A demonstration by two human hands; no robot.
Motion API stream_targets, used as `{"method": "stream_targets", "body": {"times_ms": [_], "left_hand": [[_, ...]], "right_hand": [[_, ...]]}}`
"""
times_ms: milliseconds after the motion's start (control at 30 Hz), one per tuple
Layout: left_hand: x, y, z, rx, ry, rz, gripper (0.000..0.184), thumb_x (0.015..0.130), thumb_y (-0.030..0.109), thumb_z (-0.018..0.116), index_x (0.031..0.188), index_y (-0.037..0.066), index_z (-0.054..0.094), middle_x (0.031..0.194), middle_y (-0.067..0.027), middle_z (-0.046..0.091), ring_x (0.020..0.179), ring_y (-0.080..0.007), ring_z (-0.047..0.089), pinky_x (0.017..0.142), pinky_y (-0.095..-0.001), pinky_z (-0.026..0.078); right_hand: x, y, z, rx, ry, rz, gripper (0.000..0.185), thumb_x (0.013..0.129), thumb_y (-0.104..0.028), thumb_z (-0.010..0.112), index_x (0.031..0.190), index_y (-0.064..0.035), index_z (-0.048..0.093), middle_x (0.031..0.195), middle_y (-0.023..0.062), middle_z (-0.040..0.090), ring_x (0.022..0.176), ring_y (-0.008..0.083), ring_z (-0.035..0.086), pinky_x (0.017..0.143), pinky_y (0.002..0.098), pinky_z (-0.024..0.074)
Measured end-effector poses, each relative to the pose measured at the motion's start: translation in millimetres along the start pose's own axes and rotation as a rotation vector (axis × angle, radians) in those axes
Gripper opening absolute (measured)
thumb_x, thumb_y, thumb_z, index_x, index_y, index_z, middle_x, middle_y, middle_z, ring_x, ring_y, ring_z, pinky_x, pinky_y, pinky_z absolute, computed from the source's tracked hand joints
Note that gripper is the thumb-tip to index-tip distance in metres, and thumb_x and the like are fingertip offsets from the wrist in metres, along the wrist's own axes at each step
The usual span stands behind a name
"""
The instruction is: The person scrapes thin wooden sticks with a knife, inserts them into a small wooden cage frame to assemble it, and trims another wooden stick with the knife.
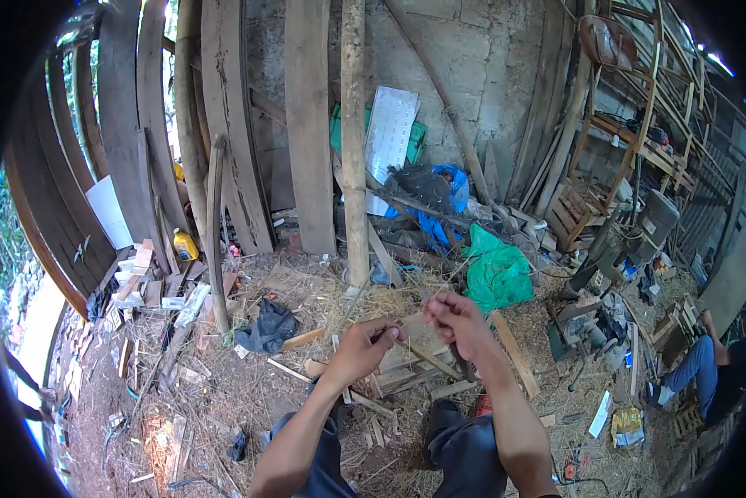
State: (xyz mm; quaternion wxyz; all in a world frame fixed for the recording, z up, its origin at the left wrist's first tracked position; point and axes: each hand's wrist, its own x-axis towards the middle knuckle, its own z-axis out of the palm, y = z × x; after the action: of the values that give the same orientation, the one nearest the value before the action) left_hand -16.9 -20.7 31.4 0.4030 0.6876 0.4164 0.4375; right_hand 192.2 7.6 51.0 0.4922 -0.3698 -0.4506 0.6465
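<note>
Straw-strewn floor [248,423] meets a grey wall [472,50]. The left hand [364,349] pinches a thin stick [427,358] that slants below the right hand [462,327], whose grip is curled, contents unclear.

Slender light-brown strip [428,358], straight, slanted, one end at the left hand [364,347]
</note>
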Motion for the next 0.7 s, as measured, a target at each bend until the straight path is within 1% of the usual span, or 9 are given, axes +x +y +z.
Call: {"method": "stream_targets", "body": {"times_ms": [67,200,267,400,433,533,600,667,700], "left_hand": [[-0.8,3.9,-1.2,-0.073,-0.068,-0.087,0.015,0.091,0.012,0.053,0.092,0.001,0.063,0.077,-0.0001,0.059,0.072,-0.0055,0.047,0.067,-0.0227,0.040],[-2.0,7.6,-4.1,-0.060,-0.055,-0.012,0.015,0.091,0.012,0.053,0.092,0.001,0.063,0.076,-0.0002,0.058,0.072,-0.0058,0.047,0.067,-0.0224,0.040],[-3.7,7.3,-7.5,-0.020,-0.079,-0.107,0.016,0.091,0.012,0.052,0.093,0.001,0.063,0.076,-0.0004,0.058,0.073,-0.0067,0.049,0.068,-0.0232,0.041],[-1.3,2.1,-1.8,-0.049,-0.111,-0.122,0.016,0.092,0.013,0.052,0.092,0.000,0.063,0.077,-0.0004,0.058,0.074,-0.0070,0.049,0.068,-0.0236,0.041],[-0.8,-1.5,1.2,-0.062,-0.066,-0.054,0.016,0.091,0.013,0.053,0.093,0.001,0.064,0.072,-0.0008,0.057,0.067,-0.0071,0.047,0.062,-0.0246,0.039],[-1.4,-2.2,3.3,-0.024,-0.010,0.051,0.017,0.091,0.015,0.054,0.094,0.003,0.065,0.066,-0.0015,0.054,0.060,-0.0070,0.044,0.056,-0.0258,0.038],[-5.0,3.9,0.6,0.023,0.007,0.079,0.017,0.091,0.015,0.054,0.095,0.003,0.065,0.066,-0.0016,0.054,0.059,-0.0069,0.044,0.055,-0.0261,0.038],[-9.6,16.7,-7.6,-0.002,-0.056,-0.139,0.017,0.091,0.014,0.053,0.094,0.002,0.065,0.064,-0.0024,0.053,0.060,-0.0075,0.045,0.056,-0.0265,0.039],[-9.1,15.4,-7.9,-0.001,-0.056,-0.137,0.017,0.091,0.014,0.053,0.094,0.002,0.065,0.064,-0.0024,0.053,0.060,-0.0075,0.045,0.056,-0.0265,0.039]], "right_hand": [[1.6,2.6,-1.9,-0.053,-0.054,0.008,0.011,0.092,-0.014,0.056,0.093,-0.0029,0.057,0.078,0.0034,0.062,0.048,0.0045,0.037,0.042,0.0197,0.0276],[4.9,-3.5,-16.9,-0.036,0.076,0.009,0.011,0.091,-0.014,0.058,0.093,-0.0036,0.056,0.077,0.0033,0.061,0.048,0.0043,0.037,0.042,0.0196,0.0275],[6.2,-3.4,-27.3,0.095,0.060,-0.042,0.012,0.090,-0.015,0.059,0.093,-0.0040,0.057,0.076,0.0030,0.061,0.048,0.0039,0.037,0.042,0.0193,0.0272],[-4.3,5.8,2.2,-0.067,-0.052,-0.003,0.013,0.090,-0.014,0.059,0.092,-0.0015,0.057,0.075,0.0030,0.060,0.048,0.0036,0.037,0.041,0.0200,0.0265],[-5.9,4.9,2.0,-0.066,-0.049,0.001,0.013,0.090,-0.014,0.059,0.092,-0.0015,0.057,0.075,0.0030,0.060,0.048,0.0036,0.037,0.041,0.0200,0.0265],[-2.7,-1.0,-1.0,-0.080,-0.014,0.001,0.013,0.091,-0.014,0.058,0.088,-0.0015,0.055,0.075,0.0030,0.060,0.048,0.0038,0.037,0.041,0.0208,0.0267],[2.9,1.0,-10.5,-0.028,0.153,-0.019,0.013,0.091,-0.014,0.058,0.088,-0.0019,0.056,0.074,0.0032,0.060,0.048,0.0039,0.037,0.041,0.0210,0.0267],[5.8,-3.5,-33.4,0.047,0.150,-0.036,0.012,0.091,-0.013,0.058,0.089,-0.0020,0.056,0.074,0.0034,0.060,0.048,0.0040,0.037,0.041,0.0210,0.0265],[7.5,-4.6,-40.9,0.123,0.147,-0.059,0.011,0.091,-0.013,0.058,0.089,-0.0021,0.056,0.074,0.0037,0.060,0.048,0.0042,0.037,0.041,0.0210,0.0262]]}}
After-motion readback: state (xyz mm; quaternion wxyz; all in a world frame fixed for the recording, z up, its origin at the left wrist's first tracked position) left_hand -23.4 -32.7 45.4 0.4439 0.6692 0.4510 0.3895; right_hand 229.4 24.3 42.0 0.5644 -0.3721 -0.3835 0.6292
